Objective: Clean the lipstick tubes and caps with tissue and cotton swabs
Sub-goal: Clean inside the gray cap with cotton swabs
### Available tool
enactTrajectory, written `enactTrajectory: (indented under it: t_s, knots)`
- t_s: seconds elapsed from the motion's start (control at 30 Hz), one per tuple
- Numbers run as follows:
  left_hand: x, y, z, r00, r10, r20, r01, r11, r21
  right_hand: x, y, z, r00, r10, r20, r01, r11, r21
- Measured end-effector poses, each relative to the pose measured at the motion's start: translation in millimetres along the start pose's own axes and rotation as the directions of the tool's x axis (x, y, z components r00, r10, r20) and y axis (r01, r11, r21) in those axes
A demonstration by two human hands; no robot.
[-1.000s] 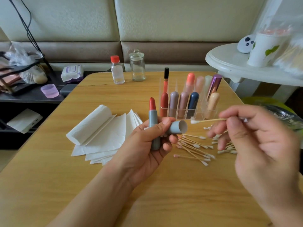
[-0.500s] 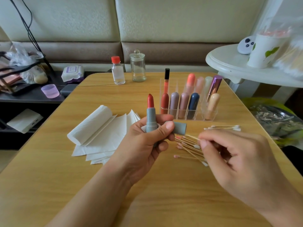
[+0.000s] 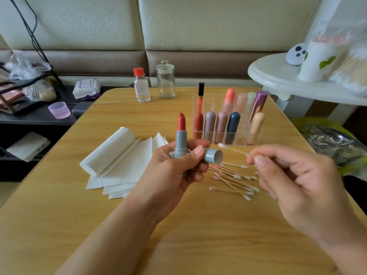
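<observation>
Home living room, padded sofa (image 3: 139, 26), wooden table (image 3: 139, 225), lipstick organizer (image 3: 228, 135)

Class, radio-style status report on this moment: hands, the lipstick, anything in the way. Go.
Left hand grips open lipstick and cap. Right hand pinches cotton swab, tip just above cap mouth. Nothing between them.

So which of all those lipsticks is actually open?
The grey-blue lipstick gripped in the left hand: its red stick is bare and its cap is off. Those standing in the clear organizer look closed.
</observation>
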State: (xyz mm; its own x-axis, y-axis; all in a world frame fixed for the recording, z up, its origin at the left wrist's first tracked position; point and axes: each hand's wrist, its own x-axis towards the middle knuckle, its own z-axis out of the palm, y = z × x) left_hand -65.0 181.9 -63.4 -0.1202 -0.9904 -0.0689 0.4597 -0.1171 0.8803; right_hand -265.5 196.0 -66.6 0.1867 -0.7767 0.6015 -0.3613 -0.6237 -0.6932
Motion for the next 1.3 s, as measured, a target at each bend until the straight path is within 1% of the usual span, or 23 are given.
enactTrajectory:
  t_s: [0.1,0.23,0.43,0.57,0.77,0.9,1.0,1.17,1.3]
  knots:
    - [-1.0,1.2,1.5,0.999,-0.048,0.0,0.048,0.998,-0.033,0.0,-0.2,1.3,1.0,0.015,-0.017,-0.014,1.0,0.005]
    - [-3.2,2.8,4.9,0.996,-0.08,0.038,0.08,0.997,-0.009,0.0,-4.9,6.2,1.0,0.018,0.009,-0.018,1.0,-0.021]
    - [-2.5,2.4,5.9,0.994,-0.103,0.032,0.105,0.993,-0.056,-1.4,-6.4,6.2,0.999,0.016,0.033,-0.017,0.999,0.036]
    - [-2.1,2.6,4.9,0.994,-0.107,0.024,0.108,0.992,-0.072,-1.8,-6.4,6.7,0.999,0.018,0.039,-0.018,1.0,0.006]
    - [-2.3,1.7,5.2,0.994,-0.105,0.029,0.107,0.992,-0.062,-2.1,-5.3,5.9,0.996,0.008,0.085,-0.007,1.0,-0.012]
    - [-2.6,2.6,4.6,0.995,-0.096,0.023,0.097,0.993,-0.068,-1.3,-5.4,5.8,0.995,-0.004,0.104,0.01,0.998,-0.057]
    - [-2.8,3.2,4.1,0.995,-0.094,0.023,0.095,0.994,-0.059,-1.3,-5.8,6.1,0.995,0.001,0.096,0.002,1.0,-0.029]
    - [-2.2,3.1,2.9,0.995,-0.095,0.044,0.097,0.994,-0.049,-1.4,-7.0,5.7,0.997,0.036,0.061,-0.041,0.995,0.088]
    - [-2.9,2.3,3.0,0.995,-0.085,0.061,0.085,0.996,-0.009,-1.4,-7.7,5.8,0.997,0.023,0.073,-0.026,0.999,0.031]
